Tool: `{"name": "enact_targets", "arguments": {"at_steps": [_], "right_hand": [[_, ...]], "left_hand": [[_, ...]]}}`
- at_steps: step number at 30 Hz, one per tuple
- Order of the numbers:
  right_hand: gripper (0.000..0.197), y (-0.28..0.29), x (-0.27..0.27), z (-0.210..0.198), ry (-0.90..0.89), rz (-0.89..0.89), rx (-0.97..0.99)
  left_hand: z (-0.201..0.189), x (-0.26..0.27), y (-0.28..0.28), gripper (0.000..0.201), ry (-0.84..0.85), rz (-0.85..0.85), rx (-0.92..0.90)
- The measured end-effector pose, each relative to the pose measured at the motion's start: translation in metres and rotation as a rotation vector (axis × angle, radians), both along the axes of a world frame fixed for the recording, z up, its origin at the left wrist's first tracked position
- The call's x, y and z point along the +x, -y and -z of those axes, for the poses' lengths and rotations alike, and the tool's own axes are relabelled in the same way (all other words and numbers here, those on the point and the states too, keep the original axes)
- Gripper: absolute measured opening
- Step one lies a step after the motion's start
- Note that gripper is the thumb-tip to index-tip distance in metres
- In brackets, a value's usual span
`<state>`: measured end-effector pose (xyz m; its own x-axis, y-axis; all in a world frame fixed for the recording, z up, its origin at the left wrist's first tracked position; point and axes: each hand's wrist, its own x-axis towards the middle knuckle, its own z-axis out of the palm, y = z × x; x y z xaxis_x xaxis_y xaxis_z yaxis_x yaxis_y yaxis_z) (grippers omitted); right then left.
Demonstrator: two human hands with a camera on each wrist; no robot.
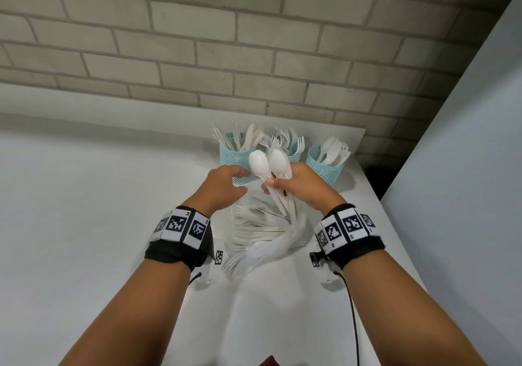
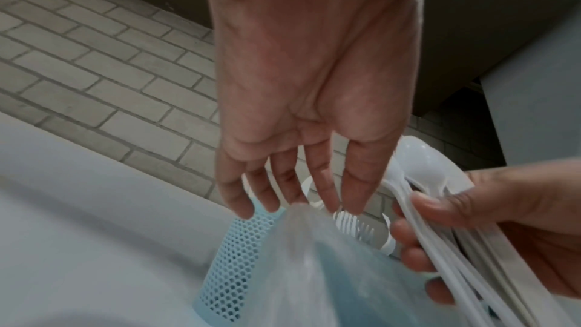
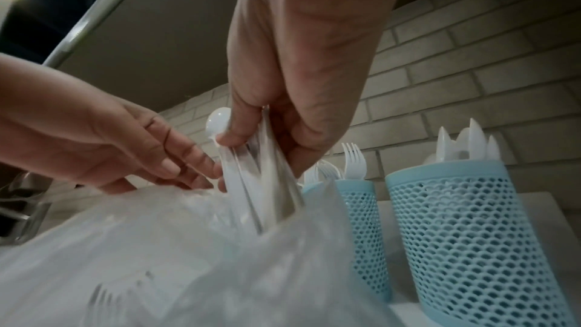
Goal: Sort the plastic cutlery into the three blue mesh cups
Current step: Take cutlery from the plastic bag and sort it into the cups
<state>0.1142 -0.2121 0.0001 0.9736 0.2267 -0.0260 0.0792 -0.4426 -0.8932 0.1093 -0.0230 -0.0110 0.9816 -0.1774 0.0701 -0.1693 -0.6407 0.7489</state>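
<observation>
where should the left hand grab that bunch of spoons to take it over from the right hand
Grip the bunch of spoons at the necks, just under the bowls and above the right hand. The bowls fan upward and that stretch is bare, while the handles below run down into the clear bag. The left hand, fingers relaxed and holding nothing, is already beside them, so it should probably come in from the left.

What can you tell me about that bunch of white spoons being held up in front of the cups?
The bunch of white spoons looks like glossy plastic. The right hand grips the handles together, thumb across them, with the bowls up and fanned slightly apart. The handle ends point down toward a clear plastic bag of more cutlery. The left hand is beside them, fingers relaxed; whether it touches them is unclear.
</observation>
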Motion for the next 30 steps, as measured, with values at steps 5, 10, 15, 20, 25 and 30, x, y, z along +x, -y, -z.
{"name": "enact_targets", "arguments": {"at_steps": [5,10,15,20,25,30], "right_hand": [[0.008,-0.005,0.010,-0.014,-0.142,0.118,0.576],[0.016,-0.014,0.018,-0.017,-0.280,0.127,0.830],[0.012,-0.017,0.019,-0.013,-0.255,0.095,0.622],[0.019,-0.022,0.018,-0.003,-0.357,0.010,0.628],[0.033,-0.022,0.017,0.001,-0.356,-0.001,0.610],[0.017,-0.017,0.019,0.006,-0.332,0.013,0.629]], "left_hand": [[-0.018,0.001,0.019,0.036,-0.096,0.061,-0.349],[-0.019,0.010,0.033,0.035,-0.369,0.127,-0.482],[-0.010,0.015,0.034,0.039,-0.515,0.212,-0.561],[-0.004,0.014,0.037,0.014,-0.570,0.277,-0.652],[0.004,0.013,0.037,0.018,-0.583,0.286,-0.745],[0.013,0.015,0.033,0.018,-0.607,0.235,-0.947]]}}
